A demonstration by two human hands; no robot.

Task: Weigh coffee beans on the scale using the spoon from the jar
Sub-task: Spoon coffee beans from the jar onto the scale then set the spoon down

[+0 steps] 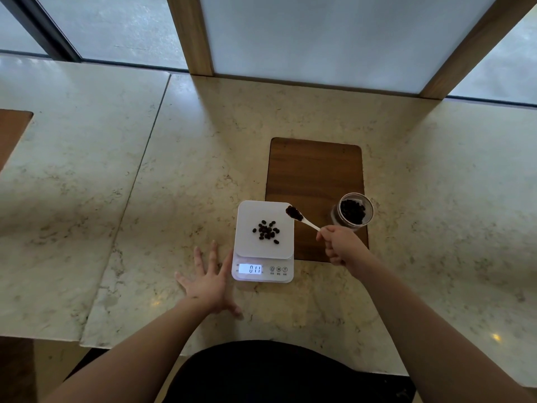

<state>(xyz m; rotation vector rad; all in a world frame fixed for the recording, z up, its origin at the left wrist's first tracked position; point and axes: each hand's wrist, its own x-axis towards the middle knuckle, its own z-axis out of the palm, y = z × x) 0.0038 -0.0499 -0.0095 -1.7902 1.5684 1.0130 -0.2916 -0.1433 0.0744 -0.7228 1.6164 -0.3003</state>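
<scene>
Head cam, looking down at a pale marble counter (180,158) that runs up against a window wall with wooden posts. A small white scale (263,241) sits close to the near edge of the counter, roughly in the middle, with its lit display facing the person and showing what looks like 011. There's a loose little heap of coffee beans (266,231) on the scale's platform, pretty much centred.

Right hand (339,246) has its fingers pinched closed around the end of a white spoon (302,219), and the spoon's bowl is piled with beans and held over the far right corner of the platform, tilted up a bit. Can't tell if it's touching the platform or just above it.

Left hand (209,282) is flat on the counter just beside the scale's left side, fingers spread wide and holding nothing; the index fingertip looks like it's right up against the scale's edge.

The clear jar (352,211), lid off and about half full of beans, stands on the near right part of a dark wooden board (315,173) that lies on the counter behind and to the right of the scale.
</scene>
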